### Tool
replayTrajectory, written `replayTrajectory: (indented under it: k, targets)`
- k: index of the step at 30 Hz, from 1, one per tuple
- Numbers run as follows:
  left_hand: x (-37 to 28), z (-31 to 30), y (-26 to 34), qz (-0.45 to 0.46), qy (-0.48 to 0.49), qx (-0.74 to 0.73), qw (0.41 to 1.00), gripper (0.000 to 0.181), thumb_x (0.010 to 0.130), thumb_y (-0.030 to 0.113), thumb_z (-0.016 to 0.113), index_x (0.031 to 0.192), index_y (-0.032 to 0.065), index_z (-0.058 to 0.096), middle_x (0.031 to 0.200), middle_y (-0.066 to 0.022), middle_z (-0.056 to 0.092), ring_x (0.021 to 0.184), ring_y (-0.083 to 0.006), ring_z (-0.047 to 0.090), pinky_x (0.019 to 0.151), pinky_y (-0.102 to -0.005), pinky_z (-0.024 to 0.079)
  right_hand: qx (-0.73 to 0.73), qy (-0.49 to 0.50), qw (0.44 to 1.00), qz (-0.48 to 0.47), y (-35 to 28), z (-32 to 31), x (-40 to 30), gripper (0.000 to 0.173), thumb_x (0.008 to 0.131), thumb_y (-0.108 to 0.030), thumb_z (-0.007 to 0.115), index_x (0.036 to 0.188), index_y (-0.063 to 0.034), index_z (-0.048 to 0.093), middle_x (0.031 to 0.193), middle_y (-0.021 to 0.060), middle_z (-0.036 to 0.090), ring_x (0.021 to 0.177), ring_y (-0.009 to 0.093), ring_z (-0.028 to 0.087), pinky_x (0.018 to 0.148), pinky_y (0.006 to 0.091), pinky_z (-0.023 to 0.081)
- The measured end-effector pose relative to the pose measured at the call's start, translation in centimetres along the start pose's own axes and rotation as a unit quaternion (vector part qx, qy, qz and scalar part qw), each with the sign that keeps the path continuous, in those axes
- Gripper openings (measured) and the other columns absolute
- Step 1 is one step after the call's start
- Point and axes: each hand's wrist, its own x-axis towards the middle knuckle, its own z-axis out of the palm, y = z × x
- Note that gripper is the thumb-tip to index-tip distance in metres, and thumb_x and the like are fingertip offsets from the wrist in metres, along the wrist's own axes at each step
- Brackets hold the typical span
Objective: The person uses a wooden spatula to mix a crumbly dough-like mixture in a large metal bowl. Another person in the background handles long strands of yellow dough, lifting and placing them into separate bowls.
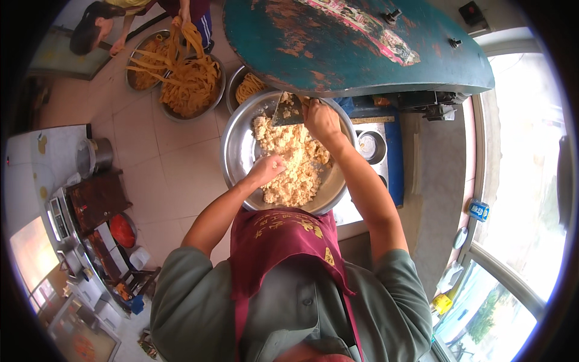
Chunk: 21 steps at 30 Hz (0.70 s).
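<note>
Before me is a large stainless-steel bowl (236, 149) holding a heap of pale yellow, crumbly dough (294, 167). My right hand (322, 118) grips the handle of a broad, flat metal blade (288, 113), a scraper or cleaver, at the bowl's far side. Bits of dough cling to that blade. At the left of the heap, my left hand (269, 169) is curled against the dough, with crumbs on it. Its fingertips are hidden, so whether it grasps a lump is unclear.
A worn green machine housing (353, 50) overhangs the bowl's far edge. Beyond, another person (97, 27) handles wide noodle strips (192, 86) over metal basins. A small metal pot (372, 145) stands to the right, beside a blue panel (394, 163). Windows line the right wall.
</note>
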Motion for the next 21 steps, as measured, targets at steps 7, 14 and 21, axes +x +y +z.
replayTrajectory:
  k: [7,14,21]
  targets:
    - [-1.8,2.5,-1.4,0.011,0.058,0.022,0.998,0.020,0.094,0.022,0.071,0.094,0.0026,0.065,0.088,-0.0176,0.070,0.083,-0.0309,0.070,0.073,-0.0409,0.053,-0.028,-0.065,0.994,-0.078,-3.9,-1.6,-4.1,0.041,0.107,-0.028,0.039,0.132,-0.0019,0.058,0.077,0.0259,0.072,0.073,0.041,0.073,0.069,0.0509,0.059]
    - [-2.0,1.8,1.5,-0.005,-0.013,0.055,0.998,0.023,0.086,0.020,0.078,0.085,0.0046,0.062,0.088,-0.0149,0.066,0.092,-0.0310,0.069,0.079,-0.0447,0.053,-0.008,-0.022,1.000,-0.013,-1.9,-0.8,-0.9,0.040,0.103,-0.028,0.040,0.127,-0.0125,0.068,0.100,0.0287,0.072,0.089,0.045,0.072,0.083,0.0548,0.057]
    - [-1.6,1.5,6.2,0.032,-0.042,0.086,0.995,0.031,0.084,0.002,0.064,0.114,0.0035,0.055,0.120,-0.0195,0.054,0.109,-0.0303,0.059,0.093,-0.0442,0.051,-0.090,-0.037,0.995,-0.001,1.8,1.8,2.5,0.033,0.101,-0.028,0.051,0.120,-0.0086,0.069,0.093,0.0275,0.072,0.080,0.045,0.071,0.074,0.0523,0.059]
